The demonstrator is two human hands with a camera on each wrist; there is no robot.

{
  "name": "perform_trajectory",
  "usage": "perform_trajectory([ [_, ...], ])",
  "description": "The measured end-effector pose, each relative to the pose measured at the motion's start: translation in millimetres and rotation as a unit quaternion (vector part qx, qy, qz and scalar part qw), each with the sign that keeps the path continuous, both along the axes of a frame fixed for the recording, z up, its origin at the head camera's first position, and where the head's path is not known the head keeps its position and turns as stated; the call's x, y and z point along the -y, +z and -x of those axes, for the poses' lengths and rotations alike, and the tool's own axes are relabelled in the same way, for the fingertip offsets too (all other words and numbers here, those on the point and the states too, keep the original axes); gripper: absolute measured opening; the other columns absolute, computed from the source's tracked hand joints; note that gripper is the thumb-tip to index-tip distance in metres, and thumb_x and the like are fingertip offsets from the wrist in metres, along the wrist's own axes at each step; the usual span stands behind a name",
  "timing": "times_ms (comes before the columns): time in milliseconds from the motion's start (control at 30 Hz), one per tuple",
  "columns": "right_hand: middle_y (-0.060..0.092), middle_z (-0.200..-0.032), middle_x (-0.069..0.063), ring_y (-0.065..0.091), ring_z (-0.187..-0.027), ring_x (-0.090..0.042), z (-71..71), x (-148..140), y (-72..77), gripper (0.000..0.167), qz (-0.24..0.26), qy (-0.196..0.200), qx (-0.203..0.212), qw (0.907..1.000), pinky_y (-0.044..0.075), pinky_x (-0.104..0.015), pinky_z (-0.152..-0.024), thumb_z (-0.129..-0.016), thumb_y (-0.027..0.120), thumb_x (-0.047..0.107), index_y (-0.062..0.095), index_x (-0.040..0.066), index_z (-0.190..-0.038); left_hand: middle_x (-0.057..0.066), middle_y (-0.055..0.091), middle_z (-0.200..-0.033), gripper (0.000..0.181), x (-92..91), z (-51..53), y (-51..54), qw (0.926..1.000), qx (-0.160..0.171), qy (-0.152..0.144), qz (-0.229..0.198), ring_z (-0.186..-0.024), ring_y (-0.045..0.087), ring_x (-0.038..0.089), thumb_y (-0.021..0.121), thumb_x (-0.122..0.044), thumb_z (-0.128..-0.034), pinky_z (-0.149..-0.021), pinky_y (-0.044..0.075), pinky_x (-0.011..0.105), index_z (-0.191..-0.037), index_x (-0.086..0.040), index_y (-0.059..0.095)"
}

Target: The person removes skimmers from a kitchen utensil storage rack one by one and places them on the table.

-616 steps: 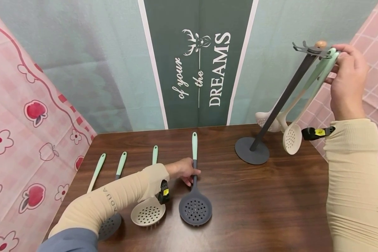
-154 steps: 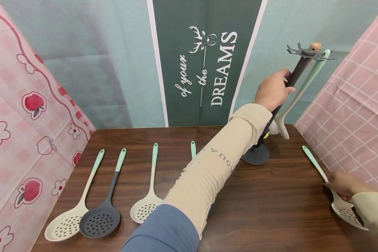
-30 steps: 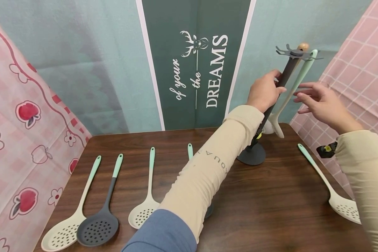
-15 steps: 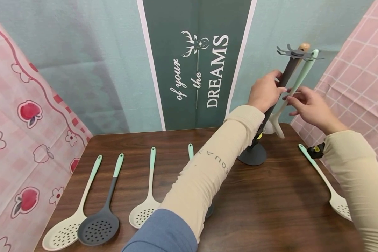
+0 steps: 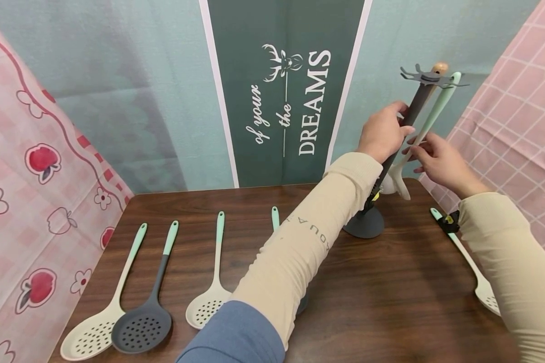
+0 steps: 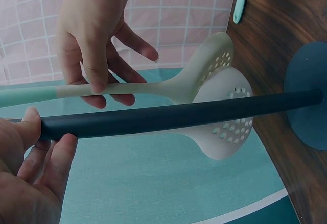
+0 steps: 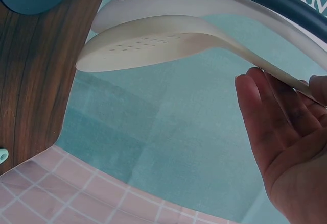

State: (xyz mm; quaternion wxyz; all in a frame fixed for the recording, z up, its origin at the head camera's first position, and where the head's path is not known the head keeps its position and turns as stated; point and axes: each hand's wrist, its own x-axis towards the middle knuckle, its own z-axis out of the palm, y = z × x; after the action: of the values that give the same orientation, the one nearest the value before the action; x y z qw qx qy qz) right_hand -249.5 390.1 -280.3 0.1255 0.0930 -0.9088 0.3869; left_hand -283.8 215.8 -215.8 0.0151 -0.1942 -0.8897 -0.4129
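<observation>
My left hand [image 5: 385,132] grips the dark pole of the utensil stand [image 5: 418,103], below its hooked top. From that top hangs a white skimmer [image 5: 440,105] with a mint-green handle end, its perforated head down. My right hand [image 5: 446,161] pinches this skimmer's shaft between thumb and fingers, just below the green part. Another white skimmer [image 6: 219,140] hangs behind it, partly hidden by the pole in the left wrist view. The right wrist view shows the pinched skimmer's head [image 7: 153,40] close to the other one, hanging freely.
On the wooden table [image 5: 367,302] lie a white skimmer [image 5: 91,335], a dark grey skimmer [image 5: 140,330] overlapping it, and another white skimmer [image 5: 210,302]. A fourth handle [image 5: 276,217] shows behind my left arm. One white skimmer [image 5: 460,247] lies at the right, partly under my right sleeve.
My left hand went from the dark skimmer to the pole. My right hand laid a white skimmer down at the right, then rose, slid down the hanging skimmer and pinched its shaft.
</observation>
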Motion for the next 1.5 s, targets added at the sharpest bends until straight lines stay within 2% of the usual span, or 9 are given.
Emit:
perform_trajectory([
  [300,0.059,-0.087,0.032,0.059,-0.075,0.011,-0.2,-1.3,-1.6,0.023,-0.023,-0.016,-0.004,0.9996,0.052,-0.02,-0.056,-0.108,0.043,0.009,0.049,-0.009,-0.121,-0.017,0.07,-0.107,0.031,-0.4,-0.5,-0.1,0.9999,-0.005,0.002,0.008,-0.09,0.062,0.0,0.07,-0.035,-0.0967,-0.077,0.047,0.018,-0.126,-0.034,0.061],
  [600,0.055,-0.083,0.039,0.058,-0.075,0.014,-2.6,-3.0,0.0,0.023,-0.036,-0.015,-0.004,0.9992,0.052,-0.019,-0.055,-0.109,0.042,0.009,0.048,-0.01,-0.12,-0.017,0.07,-0.108,0.031,0.1,-2.2,-1.0,1.0,-0.002,0.001,0.004,-0.091,0.063,0.0,0.07,-0.035,-0.0967,-0.078,0.048,0.018,-0.127,-0.033,0.062],
  [933,0.062,-0.086,0.032,0.059,-0.073,0.014,-3.9,-5.0,1.5,0.021,-0.04,-0.022,-0.01,0.9989,0.053,-0.019,-0.054,-0.108,0.045,0.009,0.051,-0.008,-0.119,-0.018,0.07,-0.107,0.031,-0.9,-2.2,-1.0,0.9999,-0.003,0.006,0.011,-0.087,0.062,0.0,0.07,-0.036,-0.0965,-0.075,0.047,0.018,-0.126,-0.035,0.062],
  [1167,0.061,-0.085,0.032,0.057,-0.072,0.015,-5.8,-6.9,3.0,0.02,-0.05,-0.023,-0.015,0.9984,0.053,-0.019,-0.053,-0.108,0.045,0.009,0.05,-0.008,-0.117,-0.018,0.07,-0.107,0.03,-1.9,-1.9,-0.5,0.9999,-0.002,0.005,0.011,-0.084,0.061,0.0,0.071,-0.036,-0.0963,-0.073,0.046,0.018,-0.125,-0.035,0.062],
  [1233,0.063,-0.086,0.029,0.058,-0.072,0.015,-6.2,-7.2,4.5,0.021,-0.049,-0.024,-0.015,0.9984,0.053,-0.019,-0.054,-0.108,0.045,0.009,0.05,-0.008,-0.118,-0.018,0.07,-0.107,0.03,-1.8,-1.5,-0.3,1.0,0.001,0.003,0.009,-0.084,0.061,0.0,0.071,-0.036,-0.0964,-0.073,0.046,0.018,-0.125,-0.034,0.062],
  [1267,0.068,-0.087,0.021,0.058,-0.072,0.015,-6.1,-7.1,5.5,0.021,-0.051,-0.026,-0.015,0.9983,0.053,-0.019,-0.054,-0.108,0.044,0.01,0.05,-0.008,-0.118,-0.017,0.07,-0.107,0.031,-1.6,-1.3,-0.1,1.0,0.003,0.003,0.008,-0.084,0.061,0.0,0.07,-0.036,-0.0964,-0.073,0.046,0.018,-0.126,-0.034,0.062],
  [1367,0.068,-0.087,0.02,0.058,-0.071,0.016,-5.3,-7.8,8.4,0.021,-0.052,-0.026,-0.02,0.9981,0.053,-0.019,-0.054,-0.108,0.044,0.008,0.05,-0.009,-0.118,-0.017,0.07,-0.107,0.031,-0.9,-1.2,0.6,1.0,0.006,0.002,0.005,-0.085,0.061,0.001,0.07,-0.035,-0.0965,-0.073,0.047,0.018,-0.126,-0.034,0.062],
  [1467,0.066,-0.085,0.025,0.058,-0.071,0.016,-4.4,-8.7,10.0,0.02,-0.05,-0.021,-0.025,0.9982,0.053,-0.018,-0.053,-0.107,0.045,0.007,0.05,-0.009,-0.117,-0.016,0.07,-0.107,0.032,-0.8,-1.4,0.6,1.0,0.006,0.003,0.005,-0.085,0.061,0.0,0.071,-0.035,-0.0963,-0.073,0.047,0.018,-0.127,-0.034,0.062],
  [1500,0.063,-0.085,0.03,0.058,-0.071,0.015,-4.5,-9.1,10.4,0.019,-0.046,-0.019,-0.026,0.9984,0.053,-0.019,-0.053,-0.107,0.045,0.006,0.051,-0.009,-0.117,-0.017,0.07,-0.107,0.032,-0.8,-1.6,0.5,1.0,0.006,0.004,0.005,-0.086,0.061,0.0,0.071,-0.035,-0.0962,-0.073,0.046,0.018,-0.127,-0.034,0.062],
])
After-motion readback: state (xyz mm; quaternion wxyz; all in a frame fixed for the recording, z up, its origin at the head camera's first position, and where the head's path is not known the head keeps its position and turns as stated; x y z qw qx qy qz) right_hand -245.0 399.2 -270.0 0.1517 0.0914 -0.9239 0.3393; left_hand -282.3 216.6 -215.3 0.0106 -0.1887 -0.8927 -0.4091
